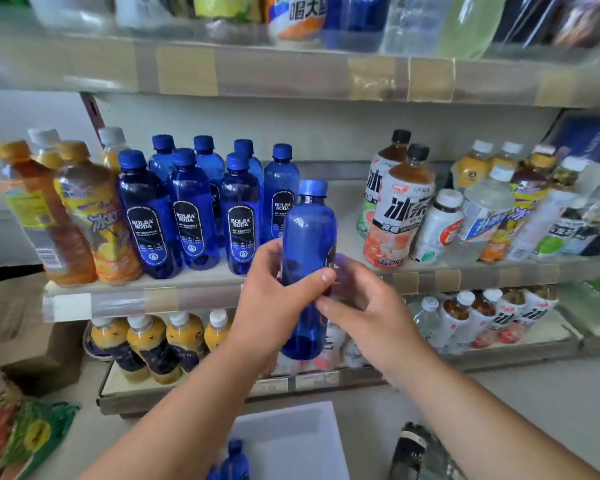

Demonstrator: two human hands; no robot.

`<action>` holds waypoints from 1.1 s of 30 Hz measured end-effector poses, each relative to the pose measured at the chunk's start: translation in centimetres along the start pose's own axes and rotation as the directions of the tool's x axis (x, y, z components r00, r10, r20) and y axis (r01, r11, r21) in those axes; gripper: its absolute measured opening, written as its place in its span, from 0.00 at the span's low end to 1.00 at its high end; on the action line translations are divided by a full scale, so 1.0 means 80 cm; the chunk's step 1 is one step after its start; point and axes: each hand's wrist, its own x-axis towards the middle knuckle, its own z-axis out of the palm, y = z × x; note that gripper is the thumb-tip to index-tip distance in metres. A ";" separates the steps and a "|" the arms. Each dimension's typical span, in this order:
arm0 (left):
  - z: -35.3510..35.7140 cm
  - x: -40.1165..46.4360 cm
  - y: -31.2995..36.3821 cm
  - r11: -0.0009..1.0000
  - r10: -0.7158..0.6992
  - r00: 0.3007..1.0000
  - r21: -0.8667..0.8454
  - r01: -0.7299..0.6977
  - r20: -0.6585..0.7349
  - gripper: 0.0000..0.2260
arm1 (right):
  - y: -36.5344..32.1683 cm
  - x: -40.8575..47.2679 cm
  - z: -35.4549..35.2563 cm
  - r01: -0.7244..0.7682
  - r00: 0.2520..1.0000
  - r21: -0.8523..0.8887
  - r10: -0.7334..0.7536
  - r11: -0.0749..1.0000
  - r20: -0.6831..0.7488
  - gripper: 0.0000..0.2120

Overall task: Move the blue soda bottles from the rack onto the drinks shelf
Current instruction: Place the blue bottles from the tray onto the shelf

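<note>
I hold one blue soda bottle [307, 237] upright in front of the middle drinks shelf [201, 275]. My left hand [274, 299] is wrapped around its lower half with the thumb across the front. My right hand [361, 306] touches the same bottle from the right with its fingertips. Several blue soda bottles [191, 209] with black labels stand in a cluster on the shelf, just left of the held one. More blue bottles [234, 460] lie in a white rack [291, 441] low down between my forearms.
Orange juice and tea bottles [80, 216] stand left of the blue cluster. White-labelled tea and other drinks [402, 209] fill the shelf's right side, leaving a gap behind the held bottle. Shelves above and below hold more drinks. Snack bags [14, 427] lie at lower left.
</note>
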 end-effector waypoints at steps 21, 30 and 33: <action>-0.004 0.162 0.115 0.180 0.426 0.886 0.942 -0.282 0.184 0.14 | 0.015 0.164 0.040 0.126 0.984 -0.284 -0.155 0.950 -0.083 0.26; -0.009 0.171 0.108 -0.091 0.308 0.906 0.957 -0.275 0.290 0.08 | 0.041 0.168 0.059 0.150 0.967 -0.378 -0.216 0.914 -0.137 0.29; -0.008 0.177 0.106 -0.099 0.317 0.903 0.957 -0.273 0.290 0.07 | 0.045 0.169 0.062 0.142 0.963 -0.391 -0.218 0.910 -0.157 0.30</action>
